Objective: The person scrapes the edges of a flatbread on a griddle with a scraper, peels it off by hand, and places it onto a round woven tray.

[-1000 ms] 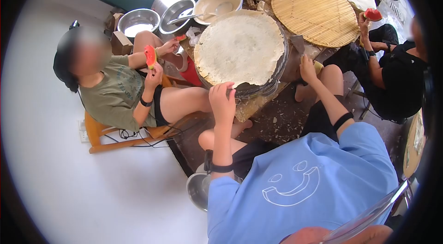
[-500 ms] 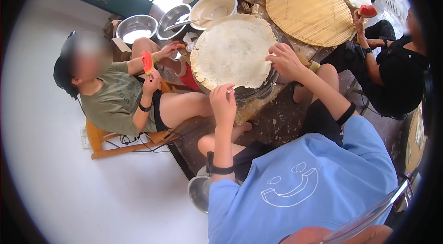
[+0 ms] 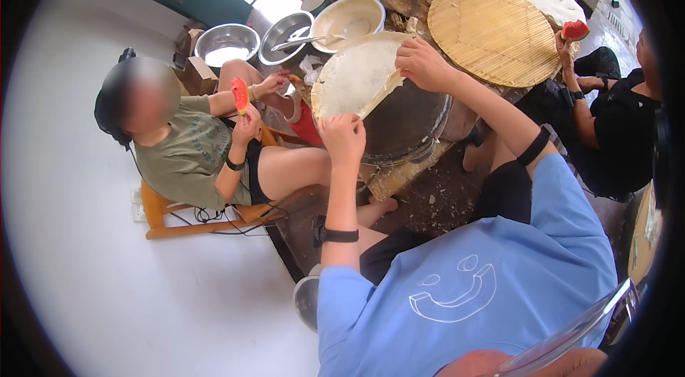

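Neither of my hands shows in the head view. In front of me a person in a blue shirt (image 3: 464, 284) sits with their back to me. That person's left hand (image 3: 342, 138) pinches the near edge of a thin pale pancake (image 3: 354, 77). Their right hand (image 3: 421, 63) grips its far edge. The pancake is lifted and folded to the left, baring much of the round dark griddle (image 3: 410, 124). A skin-coloured shape with a clear strip (image 3: 564, 338) sits at the bottom edge; I cannot tell what it is.
A round bamboo mat (image 3: 492, 24), a batter bowl with a ladle (image 3: 347, 17) and steel bowls (image 3: 227, 42) lie beyond the griddle. A seated person in olive holds watermelon (image 3: 240, 95). A person in black holds a slice (image 3: 575, 29). Another steel bowl (image 3: 307, 298) sits on the floor.
The blue-shirted person's right hand rose from beside the knee to the pancake's far edge. Both their hands peeled the pancake off the griddle toward the left.
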Available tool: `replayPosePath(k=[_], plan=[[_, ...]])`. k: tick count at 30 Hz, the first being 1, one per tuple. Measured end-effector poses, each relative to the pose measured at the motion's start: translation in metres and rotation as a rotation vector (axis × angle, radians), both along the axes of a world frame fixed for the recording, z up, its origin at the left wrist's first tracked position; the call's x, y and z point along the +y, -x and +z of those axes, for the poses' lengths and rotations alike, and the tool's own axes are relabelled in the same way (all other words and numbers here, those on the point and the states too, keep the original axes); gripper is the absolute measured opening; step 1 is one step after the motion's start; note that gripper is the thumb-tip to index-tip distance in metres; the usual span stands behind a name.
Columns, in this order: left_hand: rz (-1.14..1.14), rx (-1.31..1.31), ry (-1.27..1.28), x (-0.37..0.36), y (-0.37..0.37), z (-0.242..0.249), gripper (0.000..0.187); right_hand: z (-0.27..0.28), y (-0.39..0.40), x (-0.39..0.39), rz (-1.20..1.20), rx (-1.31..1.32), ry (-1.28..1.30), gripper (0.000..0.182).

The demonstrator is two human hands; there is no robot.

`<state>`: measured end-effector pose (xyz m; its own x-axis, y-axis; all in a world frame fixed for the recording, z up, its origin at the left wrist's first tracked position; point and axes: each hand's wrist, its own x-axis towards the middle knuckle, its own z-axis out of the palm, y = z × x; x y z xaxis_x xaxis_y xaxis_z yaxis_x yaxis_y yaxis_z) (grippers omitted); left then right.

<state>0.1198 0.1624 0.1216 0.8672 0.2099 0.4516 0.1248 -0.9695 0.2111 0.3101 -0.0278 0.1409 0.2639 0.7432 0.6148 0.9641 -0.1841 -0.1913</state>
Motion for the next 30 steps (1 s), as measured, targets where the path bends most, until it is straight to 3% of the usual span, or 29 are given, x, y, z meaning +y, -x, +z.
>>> replayPosePath(k=[5,12,13,16,18,19,21,22,25,27,30], plan=[[-0.027,-0.019,-0.180,0.025,-0.035,0.036,0.011,0.011,-0.030,0.012,0.016,0.100,0.122,0.010],[-0.028,-0.097,-0.276,0.047,-0.068,0.098,0.012,0.063,-0.073,0.050,-0.002,-0.028,-0.103,0.014],[-0.023,-0.086,-0.272,0.048,-0.069,0.101,0.012,0.077,-0.070,0.048,-0.042,-0.009,0.064,0.011],[-0.006,-0.056,-0.233,0.051,-0.065,0.089,0.013,0.074,-0.053,0.033,-0.043,-0.018,-0.154,0.032],[-0.010,-0.060,-0.194,0.053,-0.064,0.076,0.012,0.030,-0.059,0.004,-0.220,-0.045,-0.411,0.045],[-0.013,-0.078,-0.169,0.055,-0.064,0.073,0.011,0.008,-0.046,-0.021,-0.423,0.096,-0.440,0.038],[-0.004,-0.085,-0.142,0.056,-0.066,0.071,0.011,-0.068,-0.023,-0.069,-0.850,0.337,-0.246,0.036],[0.000,-0.071,-0.141,0.058,-0.066,0.071,0.012,-0.100,-0.010,-0.088,-0.928,0.408,-0.064,0.037],[0.017,-0.055,-0.105,0.058,-0.070,0.075,0.014,-0.173,0.011,-0.116,-0.934,0.486,0.330,0.041],[0.033,-0.037,-0.088,0.057,-0.072,0.075,0.014,-0.221,0.001,-0.121,-0.906,0.524,0.360,0.041],[0.050,-0.013,-0.107,0.060,-0.069,0.077,0.013,-0.231,-0.003,-0.128,-0.879,0.490,0.290,0.032]])
